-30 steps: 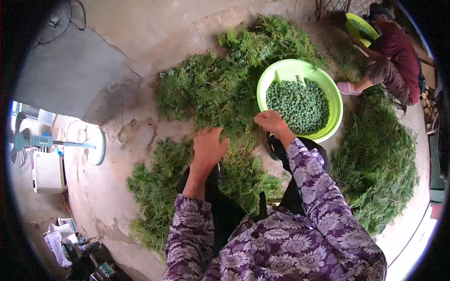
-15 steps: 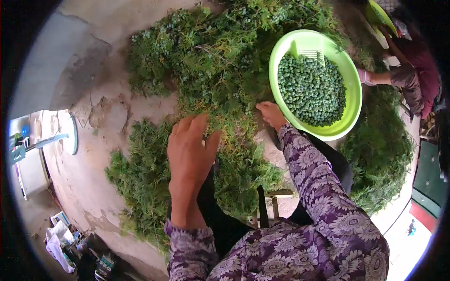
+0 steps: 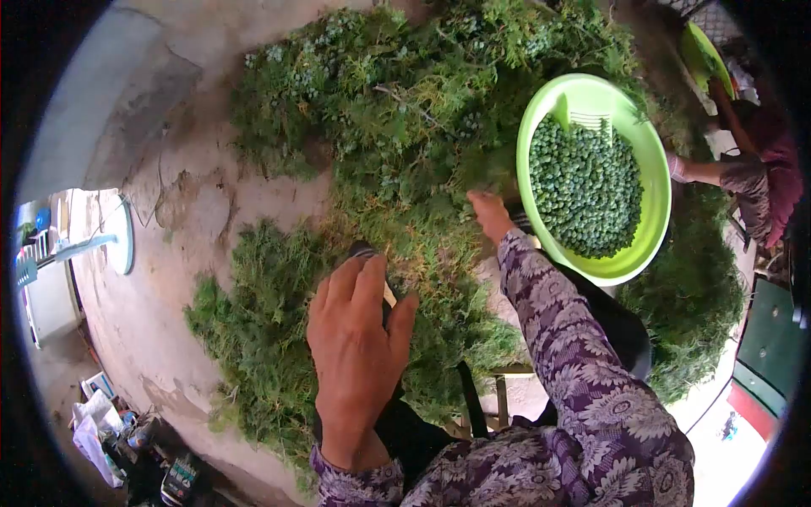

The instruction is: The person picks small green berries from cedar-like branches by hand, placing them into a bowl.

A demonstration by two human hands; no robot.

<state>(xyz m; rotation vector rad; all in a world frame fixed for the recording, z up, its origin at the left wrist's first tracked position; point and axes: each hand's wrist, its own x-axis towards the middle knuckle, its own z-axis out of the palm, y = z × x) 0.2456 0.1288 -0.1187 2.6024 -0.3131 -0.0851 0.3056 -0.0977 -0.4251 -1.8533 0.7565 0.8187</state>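
Observation:
A light green basin (image 3: 659,194) with small round green berries (image 3: 583,186) in it rests at the right, beside my right forearm. My right hand (image 3: 492,215) is just left of the basin, its fingers curled together over the branches; what they hold, if anything, is too small to name. Lower down, my left hand (image 3: 359,338) is held back upward above my knee, fingers bent and thumb apart, with no object visible in it. Leafy green branches (image 3: 380,118), some bearing berries, lie beyond both hands.
More cut greenery (image 3: 253,313) lies left of my legs, and another pile (image 3: 688,296) at the right. At the upper right a person (image 3: 752,169) sits near a second green basin (image 3: 703,55). Assorted items (image 3: 127,435) lie at the lower left.
The view has shifted, so the basin appears farther right and lower. My left hand appears lower and nearer my body, and a dark shoe tip now shows beyond it.

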